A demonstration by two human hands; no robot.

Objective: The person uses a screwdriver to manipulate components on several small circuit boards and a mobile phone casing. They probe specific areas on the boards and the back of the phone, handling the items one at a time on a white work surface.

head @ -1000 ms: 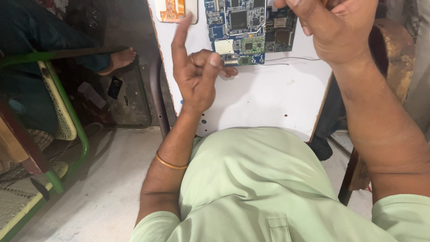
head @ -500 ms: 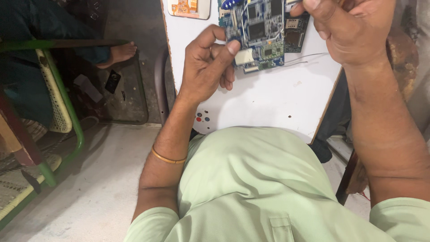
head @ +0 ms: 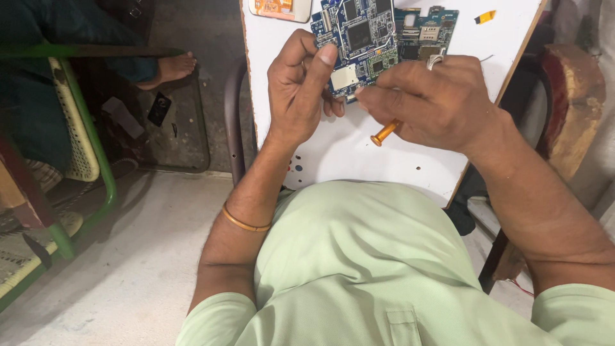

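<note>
Holding the blue circuit board (head: pixel 362 38) by its lower left corner, the left hand (head: pixel 300 86) is closed in a pinch, thumb up along the board's edge and the fingers curled behind and below it. The board lies flat on the white surface (head: pixel 346 150), its long axis running left to right across the view, and it sits just above and between both hands. The right hand (head: pixel 435 99) is closed around an orange-handled screwdriver (head: pixel 385 132), whose handle juts out down and to the left while the tip, hidden under the fingers, points up toward the board's lower edge beside a pale square part. So the tool meets the board from below right, and the left hand is the nearer one, already touching it. Half a second ago the right hand was raised high at the upper right, off the board; it has since come down and across to meet the left hand, and the board now shows lower in view.
</note>
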